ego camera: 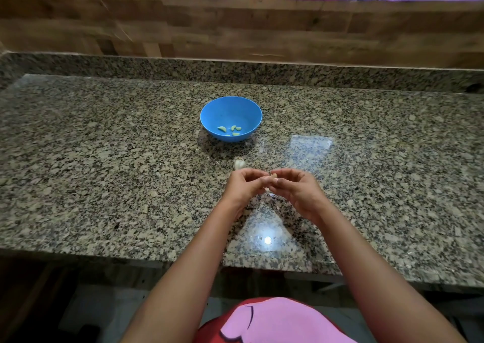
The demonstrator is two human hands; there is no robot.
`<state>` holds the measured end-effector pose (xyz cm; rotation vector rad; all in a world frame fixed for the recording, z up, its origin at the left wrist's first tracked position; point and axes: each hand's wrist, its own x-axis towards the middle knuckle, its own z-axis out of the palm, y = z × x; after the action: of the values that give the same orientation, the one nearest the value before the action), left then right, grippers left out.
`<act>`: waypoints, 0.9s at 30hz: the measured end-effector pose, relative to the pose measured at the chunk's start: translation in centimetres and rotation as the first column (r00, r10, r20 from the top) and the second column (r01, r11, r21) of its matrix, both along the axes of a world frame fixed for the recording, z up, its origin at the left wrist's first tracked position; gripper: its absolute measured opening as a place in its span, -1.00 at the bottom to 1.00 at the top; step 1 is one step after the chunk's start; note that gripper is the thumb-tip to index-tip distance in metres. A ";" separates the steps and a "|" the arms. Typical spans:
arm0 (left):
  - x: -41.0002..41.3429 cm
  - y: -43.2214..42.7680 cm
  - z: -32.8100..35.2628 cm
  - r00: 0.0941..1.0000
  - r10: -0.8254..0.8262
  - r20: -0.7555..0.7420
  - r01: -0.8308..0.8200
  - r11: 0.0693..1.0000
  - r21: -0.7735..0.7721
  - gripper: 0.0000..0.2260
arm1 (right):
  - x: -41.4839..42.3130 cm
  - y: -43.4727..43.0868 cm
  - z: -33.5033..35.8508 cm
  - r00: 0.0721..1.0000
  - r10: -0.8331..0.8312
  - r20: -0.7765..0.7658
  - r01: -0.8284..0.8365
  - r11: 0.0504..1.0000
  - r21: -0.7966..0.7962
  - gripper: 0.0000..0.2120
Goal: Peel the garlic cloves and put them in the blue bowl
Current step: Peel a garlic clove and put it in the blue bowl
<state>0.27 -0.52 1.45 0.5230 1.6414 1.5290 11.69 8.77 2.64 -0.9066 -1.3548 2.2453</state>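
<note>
Garlic clove (272,178) sits pinched between my two hands, nearer to me than the blue bowl (209,114) and a little to its right, held just above the granite counter (104,159). My left hand (242,185) has its fingers curled in, with the tips closed on the clove's left end. My right hand (296,188) is curled the same way, thumb and forefinger nipping the clove's right end, so the fingertips of both hands nearly meet around it. Most of the clove is hidden by my fingers; only a pale bit shows at the top, and I cannot tell how much skin is on it.

Inside the blue bowl lie several peeled cloves (230,130), pale green-yellow, gathered on the part of its floor closest to me. Between the bowl and my hands, the rest of the garlic bulb (239,163) lies on the counter, just beyond my left hand's knuckles and apart from the bowl. Behind the bowl rises the counter's granite upstand, then a wooden wall (235,28). Nearest to me, below the counter's edge, is my pink and red clothing (275,321).
</note>
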 end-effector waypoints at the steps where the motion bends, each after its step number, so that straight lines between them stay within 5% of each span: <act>1: -0.1 0.0 0.0 1.000 0.011 -0.010 -0.011 1.000 0.002 -0.91 | 0.0 0.0 -0.1 1.000 0.012 0.013 -0.012 1.000 0.025 -0.78; 9: 0.0 0.0 -0.4 0.999 0.044 -0.020 -0.044 0.999 0.002 -0.96 | 0.0 0.2 -0.1 0.999 -0.034 0.009 0.034 0.999 0.015 -0.88; 16: 0.4 1.0 -0.7 0.993 0.101 -0.054 -0.100 0.995 0.008 -0.96 | -0.4 0.0 -0.1 0.999 -0.016 0.051 0.007 0.985 0.174 -0.89; 22: 0.4 2.0 -0.6 0.935 0.179 0.308 -0.175 0.984 -0.040 -0.86 | -0.5 -0.6 -0.7 0.996 -0.052 0.073 0.020 0.922 0.386 -0.91; 27: 0.4 2.1 -0.5 0.895 0.217 0.390 -0.222 0.975 -0.033 -0.86 | -0.4 -0.2 -1.2 0.997 -0.073 0.033 0.060 0.956 0.285 -0.88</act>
<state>0.68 1.54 0.97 0.0249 1.4104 1.6801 11.27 8.57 1.47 -0.8881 -1.5907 1.9257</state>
